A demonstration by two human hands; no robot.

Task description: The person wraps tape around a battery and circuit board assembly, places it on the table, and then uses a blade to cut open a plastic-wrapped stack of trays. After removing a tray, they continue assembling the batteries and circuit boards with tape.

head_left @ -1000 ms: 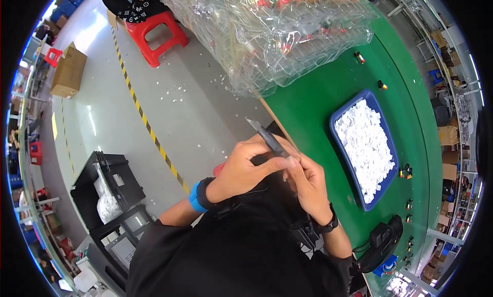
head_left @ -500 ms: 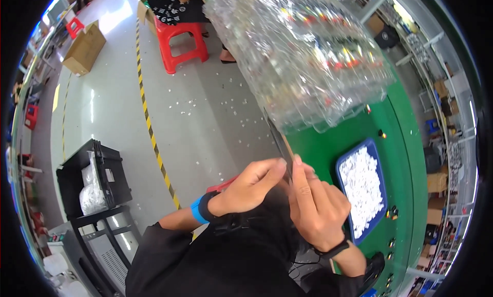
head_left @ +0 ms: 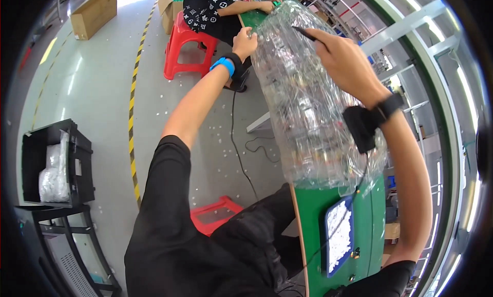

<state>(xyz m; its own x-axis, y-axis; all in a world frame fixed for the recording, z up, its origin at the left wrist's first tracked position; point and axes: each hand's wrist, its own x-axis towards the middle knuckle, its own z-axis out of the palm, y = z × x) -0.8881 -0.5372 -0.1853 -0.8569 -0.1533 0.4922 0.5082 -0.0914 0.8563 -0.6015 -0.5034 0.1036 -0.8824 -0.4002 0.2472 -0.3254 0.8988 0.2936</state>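
A tall stack of clear plastic packaging (head_left: 308,117), with small coloured parts showing dimly inside, lies on the green tabletop. My left hand (head_left: 245,44) reaches to its far left edge with the fingers curled closed; whether they pinch the plastic is hard to see. Above the far part of the stack, my right hand (head_left: 345,63) grips a slim, dark, pointed tool (head_left: 304,33), its tip directed left over the plastic. Most of the tool is hidden in the hand, so its kind is unclear.
A blue tray (head_left: 329,268) of small white pieces sits on the green table (head_left: 313,215), near small dark parts. Across the table's far end works another person (head_left: 213,6), beside a red stool (head_left: 177,66). A black cable (head_left: 235,137) crosses the littered floor; a black crate (head_left: 82,166) stands left.
Both hands have moved from near my body out to the far part of the plastic stack. The dark tool now shows in my right hand. My view has shifted.
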